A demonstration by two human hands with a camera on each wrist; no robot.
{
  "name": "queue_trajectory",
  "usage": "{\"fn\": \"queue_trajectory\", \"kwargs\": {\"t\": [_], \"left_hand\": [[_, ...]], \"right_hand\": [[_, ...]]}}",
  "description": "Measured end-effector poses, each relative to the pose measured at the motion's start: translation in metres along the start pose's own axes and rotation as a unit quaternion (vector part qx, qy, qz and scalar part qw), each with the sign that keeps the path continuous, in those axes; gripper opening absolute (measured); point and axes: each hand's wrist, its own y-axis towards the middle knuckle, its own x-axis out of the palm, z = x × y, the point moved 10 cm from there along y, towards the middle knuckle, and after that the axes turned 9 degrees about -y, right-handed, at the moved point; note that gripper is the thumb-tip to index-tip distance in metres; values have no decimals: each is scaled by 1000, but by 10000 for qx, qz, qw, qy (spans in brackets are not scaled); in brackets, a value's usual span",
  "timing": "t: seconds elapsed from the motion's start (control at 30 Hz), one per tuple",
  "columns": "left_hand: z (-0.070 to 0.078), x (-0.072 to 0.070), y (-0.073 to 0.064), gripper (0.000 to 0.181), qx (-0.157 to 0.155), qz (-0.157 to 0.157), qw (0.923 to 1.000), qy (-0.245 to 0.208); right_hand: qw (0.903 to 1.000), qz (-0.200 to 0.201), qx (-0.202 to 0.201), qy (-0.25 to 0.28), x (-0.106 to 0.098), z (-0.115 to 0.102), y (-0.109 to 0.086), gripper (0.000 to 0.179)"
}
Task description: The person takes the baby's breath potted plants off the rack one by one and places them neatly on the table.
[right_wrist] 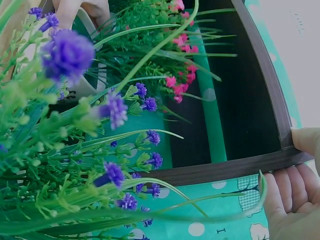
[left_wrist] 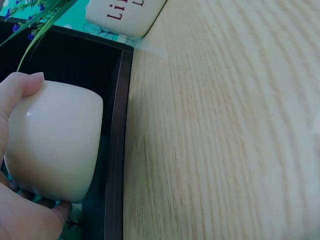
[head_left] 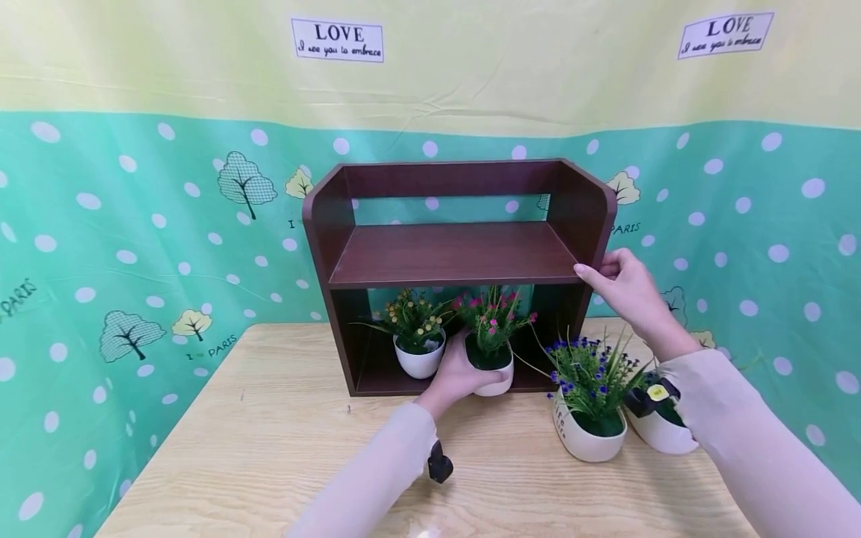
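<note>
My left hand point(head_left: 460, 373) grips the white pot point(head_left: 499, 382) of a pink-flowered plant in the lower compartment of a dark brown shelf point(head_left: 444, 252). In the left wrist view, thumb and fingers lie round that pot point(left_wrist: 57, 140); whether its base touches the board, I cannot tell. Just left of it stands a white pot point(head_left: 420, 362) with yellowish flowers. My right hand point(head_left: 632, 291) holds the shelf's right side panel at the middle board's height, thumb in front. In the right wrist view the fingers point(right_wrist: 292, 192) lie against the panel's outer face.
On the wooden table point(head_left: 222, 433), a white pot point(head_left: 592, 441) with purple-blue flowers stands at the shelf's front right. Another white pot point(head_left: 662, 433) is beside it, partly hidden by my right sleeve. A green dotted curtain point(head_left: 168, 224) hangs behind the shelf.
</note>
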Motion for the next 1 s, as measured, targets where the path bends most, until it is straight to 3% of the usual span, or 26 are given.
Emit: {"fn": "queue_trajectory", "kwargs": {"t": [0.2, 0.43, 1.0], "left_hand": [[3, -5, -13, 110, -268, -77, 9995, -115], [0, -2, -27, 116, -416, -309, 9984, -231], [8, 5, -53, 114, -303, -536, 9980, -136]], "right_hand": [[10000, 17, -12, 5, -1, -1, 1, 73], [10000, 13, 27, 15, 0, 1, 0, 73], [10000, 48, -1, 31, 1, 1, -1, 73]]}}
